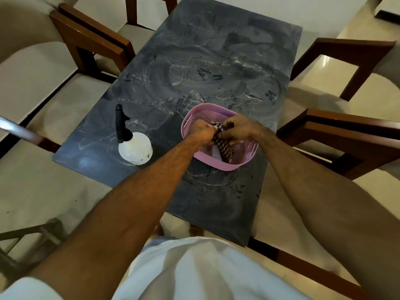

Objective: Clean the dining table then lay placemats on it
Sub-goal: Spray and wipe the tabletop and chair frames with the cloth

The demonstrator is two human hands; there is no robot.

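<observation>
A dark checkered cloth [223, 142], rolled or folded into a narrow strip, is held over the pink basket [218, 164], and its lower end hangs down inside the basket. The left hand [202, 132] grips the top part of the cloth from the left with curled fingers, and the right hand [238, 129] pinches the same top part from the right, so the two hands almost touch each other above the basket. Some pale things lie at the bottom of the basket, but it is not possible to tell what they are. The basket stands on the near right part of the dark stone counter [194, 61]. The surface of the counter shows wet streaks and round wiping marks. To the left of the basket, a little apart from it, a white spray bottle [135, 148] with a black trigger head stands upright on the counter. Wooden chairs [91, 37] with light cushions stand around the counter on the left, right and far sides.
</observation>
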